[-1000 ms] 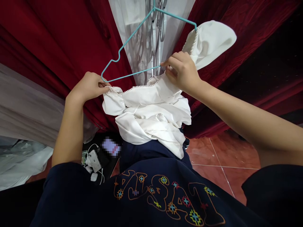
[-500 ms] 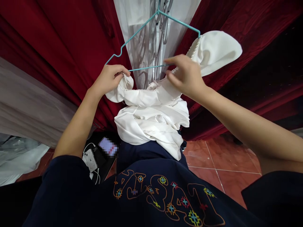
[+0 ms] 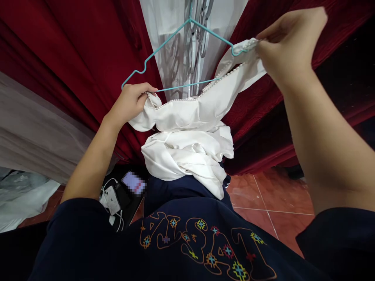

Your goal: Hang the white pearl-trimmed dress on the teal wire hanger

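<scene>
A white dress [image 3: 190, 115] with pearl beads along its neckline lies bunched across my lap, its upper part raised. The teal hanger [image 3: 167, 40] is tilted, its right end inside the dress's right shoulder strap. My right hand [image 3: 288, 45] pinches that beaded strap just beyond the hanger's end and holds it out to the right. At the hanger's lower left corner, my left hand [image 3: 131, 99] is closed around the bar and the edge of the left sleeve. The hanger's hook is cut off at the top.
Red curtains [image 3: 73, 43] hang on both sides of white cloth and a silvery metal frame [image 3: 195, 50]. On a black surface at lower left lie a lit phone [image 3: 133, 182] and a white phone [image 3: 111, 200] with a cable. Red tiles [image 3: 269, 191] cover the floor.
My right hand has moved up and right from the hanger's lower bar, pulling the beaded strap outward. The hanger has shifted slightly left. My left hand keeps its grip.
</scene>
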Demonstrator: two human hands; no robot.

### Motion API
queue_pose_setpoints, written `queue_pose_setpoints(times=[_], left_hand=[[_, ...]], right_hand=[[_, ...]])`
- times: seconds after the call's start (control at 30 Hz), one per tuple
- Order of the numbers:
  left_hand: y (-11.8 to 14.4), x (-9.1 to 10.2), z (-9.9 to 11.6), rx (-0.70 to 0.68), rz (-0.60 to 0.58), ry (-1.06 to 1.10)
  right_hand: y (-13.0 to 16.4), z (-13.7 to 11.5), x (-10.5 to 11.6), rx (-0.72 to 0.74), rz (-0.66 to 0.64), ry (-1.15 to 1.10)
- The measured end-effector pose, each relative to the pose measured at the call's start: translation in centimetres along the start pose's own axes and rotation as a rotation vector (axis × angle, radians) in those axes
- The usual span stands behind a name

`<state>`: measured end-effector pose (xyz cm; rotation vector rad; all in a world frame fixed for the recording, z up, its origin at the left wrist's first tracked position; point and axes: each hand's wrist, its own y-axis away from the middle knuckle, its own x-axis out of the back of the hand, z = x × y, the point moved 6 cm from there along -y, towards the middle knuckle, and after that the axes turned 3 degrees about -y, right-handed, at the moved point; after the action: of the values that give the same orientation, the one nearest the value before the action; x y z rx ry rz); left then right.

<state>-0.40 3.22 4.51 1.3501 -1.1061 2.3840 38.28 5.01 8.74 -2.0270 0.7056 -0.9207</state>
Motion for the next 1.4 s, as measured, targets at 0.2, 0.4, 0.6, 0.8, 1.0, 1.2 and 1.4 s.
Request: queue_pose_setpoints(times=[0.2,0.4,0.6,0.8,1.0,1.2,1.4], left_hand=[[0.1,-0.4,0.3,0.023,0.023,0.025],[-0.5,-2.4,1.0,-0.024,-0.018,0.051],[-0.2,-2.5,1.1,-0.055,-0.007,0.048],[1.9,-0.8,-0.2,-0.198,0.296,-0.011],[5.3,-5.0,-2.4,-0.099,-0.259,0.027],[4.5,-2.7,-9.6,0.661,0.031,0.514],[-0.2,1.6,-9.1,0.486,0.398,0.463]], right_hand=[[2.4,2.7,1.6,-0.208,-0.266,0.265],[5.2,-2.8,0.5,0.033,-0.518,0.248],[5.6,-5.4,-4.0,0.173,-0.545,0.136],[6.0,-6.6,-4.1,0.218,-0.585,0.242],[5.8,-7.8,-2.4,0.198,-0.591,0.377],[6.0,-8.3,-2.4,0.179,-0.597,0.418],[6.3,-8.7,-2.7,0.175,-0.611,0.438]])
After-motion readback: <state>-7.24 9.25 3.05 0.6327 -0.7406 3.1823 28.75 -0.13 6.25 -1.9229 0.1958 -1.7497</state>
